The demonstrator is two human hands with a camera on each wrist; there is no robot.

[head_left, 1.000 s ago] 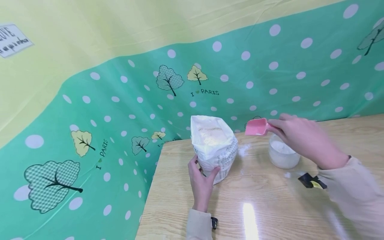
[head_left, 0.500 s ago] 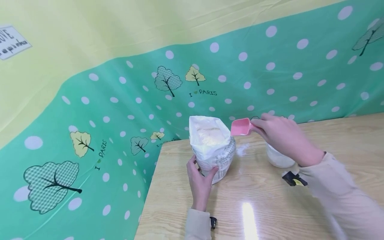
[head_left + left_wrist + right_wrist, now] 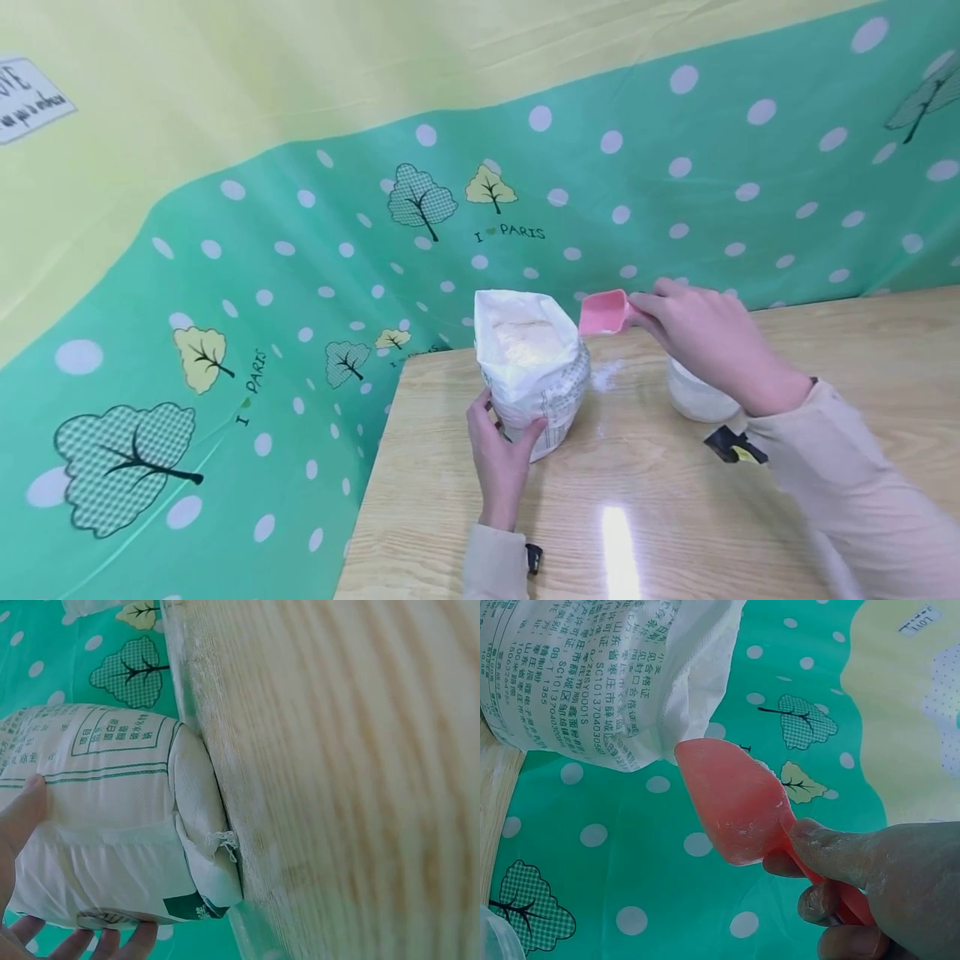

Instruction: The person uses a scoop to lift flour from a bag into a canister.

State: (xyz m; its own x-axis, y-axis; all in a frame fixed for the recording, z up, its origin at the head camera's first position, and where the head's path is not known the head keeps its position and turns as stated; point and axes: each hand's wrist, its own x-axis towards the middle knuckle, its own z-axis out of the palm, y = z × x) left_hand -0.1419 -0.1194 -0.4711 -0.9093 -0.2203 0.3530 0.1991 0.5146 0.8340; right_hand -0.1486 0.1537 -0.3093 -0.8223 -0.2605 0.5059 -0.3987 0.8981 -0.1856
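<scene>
A white flour bag (image 3: pixel 532 375) with green print stands on the table, its top open and pale powder showing inside. My left hand (image 3: pixel 501 454) holds its near lower side, thumb on one face and fingers round the other, as the left wrist view shows on the bag (image 3: pixel 112 817). My right hand (image 3: pixel 708 342) grips the handle of a pink scoop (image 3: pixel 603 312) beside the bag's right rim. In the right wrist view the scoop (image 3: pixel 739 802) has white dust on it, and its tip overlaps the bag's edge.
A clear bowl (image 3: pixel 697 398) with white contents stands on the wooden table (image 3: pixel 420 500), partly hidden behind my right hand. Some white powder (image 3: pixel 606 375) lies between bag and bowl. A green and yellow patterned curtain (image 3: pixel 637 167) hangs behind and to the left.
My right hand has carried the pink scoop leftward from above the bowl to the bag's right rim, then barely moved. The left hand and the flour bag have stayed in place.
</scene>
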